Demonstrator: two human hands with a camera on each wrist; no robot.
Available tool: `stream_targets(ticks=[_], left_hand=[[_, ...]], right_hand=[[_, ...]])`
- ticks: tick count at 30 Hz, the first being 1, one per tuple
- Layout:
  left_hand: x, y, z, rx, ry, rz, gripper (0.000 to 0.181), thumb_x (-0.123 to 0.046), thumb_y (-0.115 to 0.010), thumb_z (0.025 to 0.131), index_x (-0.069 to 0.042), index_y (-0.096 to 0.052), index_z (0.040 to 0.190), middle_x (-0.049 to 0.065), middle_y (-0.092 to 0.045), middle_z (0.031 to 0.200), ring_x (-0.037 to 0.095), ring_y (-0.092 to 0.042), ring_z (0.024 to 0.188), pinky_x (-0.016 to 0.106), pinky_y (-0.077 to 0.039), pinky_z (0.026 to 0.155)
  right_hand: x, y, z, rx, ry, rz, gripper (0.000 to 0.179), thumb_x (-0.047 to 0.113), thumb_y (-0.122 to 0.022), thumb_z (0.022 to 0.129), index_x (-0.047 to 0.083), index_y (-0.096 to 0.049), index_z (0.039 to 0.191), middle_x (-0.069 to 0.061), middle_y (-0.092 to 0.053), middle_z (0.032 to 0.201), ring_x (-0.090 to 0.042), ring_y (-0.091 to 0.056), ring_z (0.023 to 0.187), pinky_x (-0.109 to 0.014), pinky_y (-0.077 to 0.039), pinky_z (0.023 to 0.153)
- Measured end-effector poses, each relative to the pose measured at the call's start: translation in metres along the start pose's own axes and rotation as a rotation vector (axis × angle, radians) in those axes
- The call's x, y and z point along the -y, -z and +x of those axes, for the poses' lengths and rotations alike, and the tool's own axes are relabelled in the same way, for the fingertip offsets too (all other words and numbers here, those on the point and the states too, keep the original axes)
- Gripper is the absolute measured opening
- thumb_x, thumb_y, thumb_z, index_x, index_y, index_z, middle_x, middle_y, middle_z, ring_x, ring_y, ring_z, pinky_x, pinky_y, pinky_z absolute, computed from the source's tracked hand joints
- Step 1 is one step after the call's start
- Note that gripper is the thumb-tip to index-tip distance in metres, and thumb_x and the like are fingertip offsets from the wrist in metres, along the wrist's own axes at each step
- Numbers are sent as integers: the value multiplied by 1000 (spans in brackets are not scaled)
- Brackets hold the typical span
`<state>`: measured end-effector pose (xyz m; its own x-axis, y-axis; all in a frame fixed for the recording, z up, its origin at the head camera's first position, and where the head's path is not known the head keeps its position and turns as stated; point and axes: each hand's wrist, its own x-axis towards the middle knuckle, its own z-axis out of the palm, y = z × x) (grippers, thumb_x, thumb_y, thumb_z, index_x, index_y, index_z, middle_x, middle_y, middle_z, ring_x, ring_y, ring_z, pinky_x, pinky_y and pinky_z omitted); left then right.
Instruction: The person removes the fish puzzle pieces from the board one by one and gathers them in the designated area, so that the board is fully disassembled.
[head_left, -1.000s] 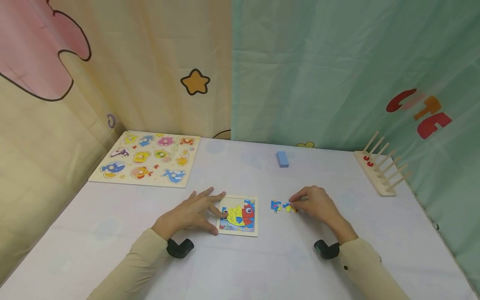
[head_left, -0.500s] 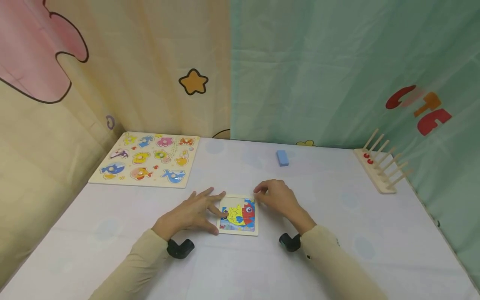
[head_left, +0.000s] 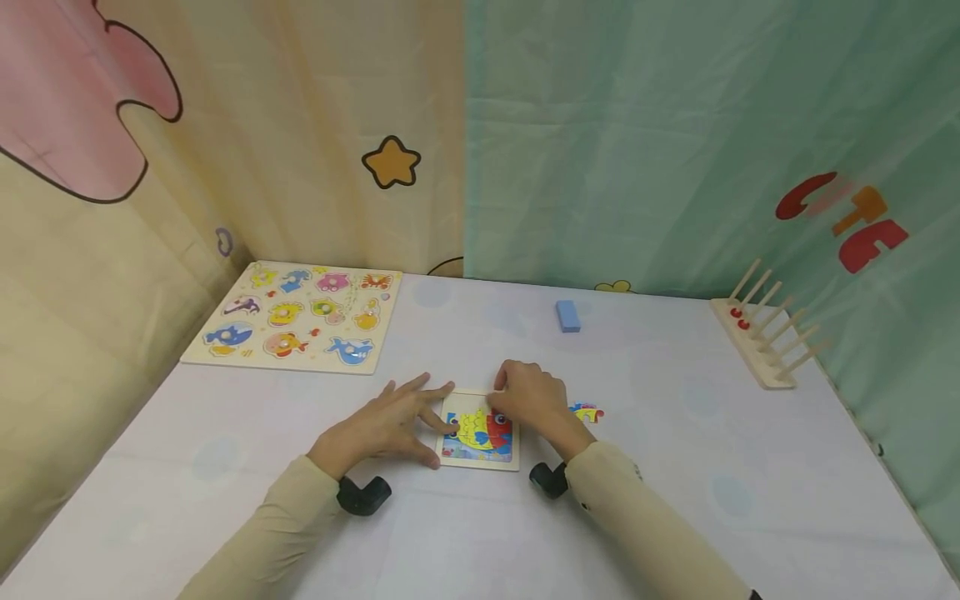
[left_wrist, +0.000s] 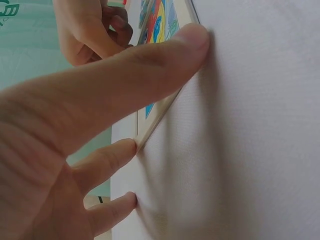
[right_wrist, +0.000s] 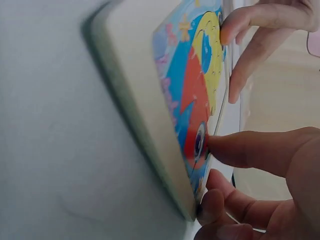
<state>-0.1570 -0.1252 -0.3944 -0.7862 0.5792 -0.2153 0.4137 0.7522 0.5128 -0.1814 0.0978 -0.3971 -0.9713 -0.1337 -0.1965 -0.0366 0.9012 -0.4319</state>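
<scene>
The framed fish jigsaw puzzle (head_left: 474, 442) lies flat on the table, with a yellow body and red head and a bare strip along its top. My left hand (head_left: 382, 427) spreads over its left side, thumb at the frame's edge and one fingertip on the picture. In the left wrist view, that thumb (left_wrist: 165, 62) lies along the frame (left_wrist: 159, 112). My right hand (head_left: 536, 404) is at the upper right corner, fingers curled and pinched at a puzzle piece mostly hidden by them. Its thumb (right_wrist: 250, 147) meets the picture by the fish's eye in the right wrist view.
A loose puzzle piece (head_left: 588, 412) lies right of the right wrist, partly covered. Behind are a blue block (head_left: 567, 317), a sea-animal peg puzzle board (head_left: 303, 367) at back left and a wooden peg rack (head_left: 756, 350) at right. Curtains (head_left: 600, 167) border the table.
My right hand has moved left from the loose pieces to the puzzle's upper right corner and now reaches over its edge. The left hand stays in place.
</scene>
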Motion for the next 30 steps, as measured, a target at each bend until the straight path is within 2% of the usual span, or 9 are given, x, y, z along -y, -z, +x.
stream_targets(ticks=[4, 13, 22, 26, 30], left_hand=[[-1, 0, 0, 0, 4, -8, 49, -33, -90, 67, -28, -76, 113, 2, -40, 154, 36, -12, 149, 70, -4, 112], [-1, -2, 2, -16, 7, 10, 49, -35, -91, 66, -29, -76, 113, 1, -41, 154, 36, -13, 149, 71, -6, 111], [1, -3, 2, -17, 3, 7, 49, -35, -91, 66, -29, -76, 113, 0, -40, 154, 36, -13, 149, 71, -6, 111], [2, -3, 2, -22, 3, 16, 50, -35, -91, 65, -29, -76, 112, 0, -40, 154, 36, -13, 149, 71, -7, 111], [2, -3, 1, -17, 7, 10, 49, -35, -91, 66, -28, -76, 113, 1, -40, 154, 36, -13, 149, 71, -7, 111]], right_hand=[[2, -1, -1, 12, -19, 2, 18, 26, -71, 84, 13, -61, 90, 0, -58, 70, -19, -55, 67, -35, -47, 63], [6, -1, 0, 36, -31, 62, 20, 25, -68, 87, 9, -57, 91, -3, -57, 72, -17, -55, 63, -27, -46, 54], [3, 0, 0, 41, -41, 97, 21, 28, -64, 89, 8, -58, 92, -2, -59, 70, -17, -56, 60, -25, -44, 51], [-1, 2, -3, 28, 8, 156, 16, 24, -63, 88, 9, -61, 91, 0, -60, 68, -16, -55, 62, -25, -43, 52], [-6, 4, -5, 12, 89, 200, 9, 18, -66, 87, 8, -65, 89, -3, -57, 77, -17, -53, 69, -25, -46, 52]])
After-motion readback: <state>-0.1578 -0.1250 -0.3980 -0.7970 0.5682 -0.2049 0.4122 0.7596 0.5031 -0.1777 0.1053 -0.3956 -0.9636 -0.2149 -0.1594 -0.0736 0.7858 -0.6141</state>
